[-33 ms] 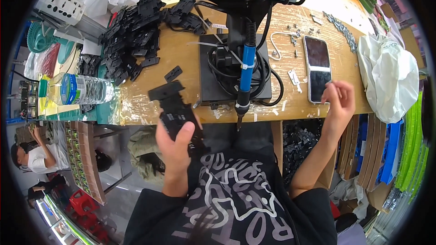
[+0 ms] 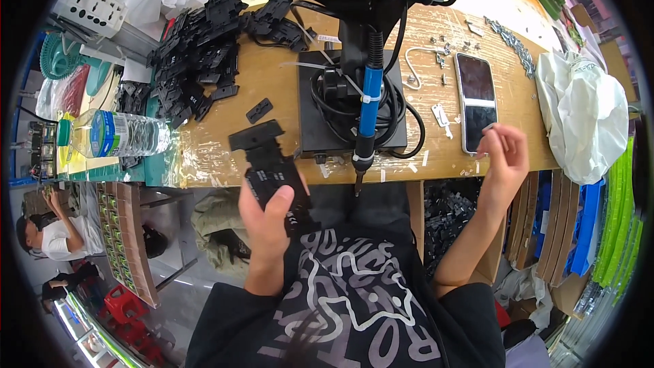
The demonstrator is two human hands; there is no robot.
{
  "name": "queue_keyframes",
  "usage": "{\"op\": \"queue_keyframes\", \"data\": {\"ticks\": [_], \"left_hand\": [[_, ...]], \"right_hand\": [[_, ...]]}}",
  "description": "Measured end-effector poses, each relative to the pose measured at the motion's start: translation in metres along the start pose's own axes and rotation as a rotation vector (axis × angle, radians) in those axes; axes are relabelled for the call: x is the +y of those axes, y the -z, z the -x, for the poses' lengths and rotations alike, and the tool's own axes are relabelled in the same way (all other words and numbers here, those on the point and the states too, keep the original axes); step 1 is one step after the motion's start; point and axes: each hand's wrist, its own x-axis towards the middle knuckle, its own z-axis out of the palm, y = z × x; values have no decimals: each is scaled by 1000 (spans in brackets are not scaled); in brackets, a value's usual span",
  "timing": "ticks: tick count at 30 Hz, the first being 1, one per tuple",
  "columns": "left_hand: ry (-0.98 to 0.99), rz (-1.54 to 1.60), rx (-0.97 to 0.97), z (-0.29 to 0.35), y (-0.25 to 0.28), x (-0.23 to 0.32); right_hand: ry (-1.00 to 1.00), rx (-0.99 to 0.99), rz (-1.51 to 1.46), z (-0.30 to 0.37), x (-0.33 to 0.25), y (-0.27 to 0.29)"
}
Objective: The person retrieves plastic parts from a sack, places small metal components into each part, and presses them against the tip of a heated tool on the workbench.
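My left hand (image 2: 269, 221) is closed round a black plastic housing (image 2: 272, 174), thumb lying across its face. The piece is long and stepped, with a wide far end and small white markings, and sits in front of the bench edge. My right hand (image 2: 504, 153) is raised near the bench's front edge beside a phone (image 2: 477, 99). Its thumb and forefinger pinch together; a small greyish tip shows there, too tiny to name. Between the hands, a blue-handled soldering iron (image 2: 370, 95) points tip-down on its stand, over a black base (image 2: 313, 123).
Many black plastic parts (image 2: 197, 54) are heaped at the left, with one small black piece (image 2: 259, 110) apart. A water bottle (image 2: 129, 134) lies at the left. Small metal pieces (image 2: 511, 44), a white bag (image 2: 582, 116) and cables are on the right. Below the bench, a box holds black parts (image 2: 449, 215).
My left hand and the black housing have shifted slightly to the right. My right hand has moved a little to the left, its fingers still pinched.
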Motion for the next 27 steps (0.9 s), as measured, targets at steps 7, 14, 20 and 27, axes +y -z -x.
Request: {"op": "queue_keyframes", "data": {"ticks": [7, 14, 20, 27], "left_hand": [[45, 50, -96, 13, -17, 1], [35, 153, -116, 19, -21, -2], [22, 228, -115, 25, -23, -8], [-80, 252, -201, 29, -27, -13]], "right_hand": [[-38, -186, -179, 43, -11, -16], [-91, -356, -392, 78, -18, -31], [-104, -379, -390, 89, -19, -43], [5, -383, -305, 84, -15, -50]]}}
